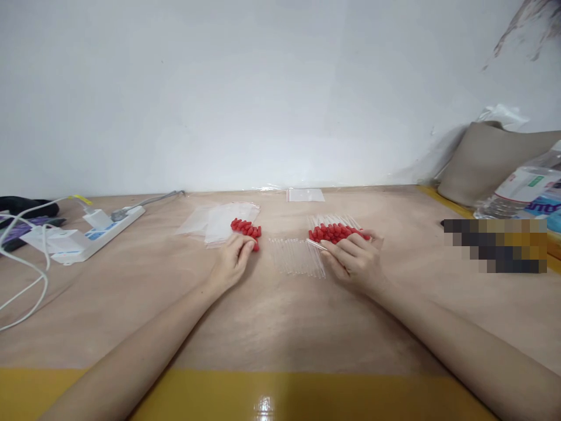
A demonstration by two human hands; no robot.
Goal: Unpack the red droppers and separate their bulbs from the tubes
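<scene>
My left hand (231, 258) is closed in a pinch at a red rubber bulb (256, 247), beside a small pile of red rubber bulbs (245, 228). Between the fingers of my right hand (358, 257) is a thin clear tube (316, 244), its free end pointing left. A row of similar clear tubes (293, 258) lies on the table between my hands. Just beyond my right hand is a heap of droppers with red bulbs (335, 232), their clear stems pointing away toward the wall. My right fingers partly cover that heap.
Clear zip bags (228, 219) lie behind the left pile, and another small bag (305, 195) lies by the wall. A power strip (103, 234) with white cables (41, 275) is on the left. A plastic bottle (517, 190) and a grey-brown container (482, 158) stand at right.
</scene>
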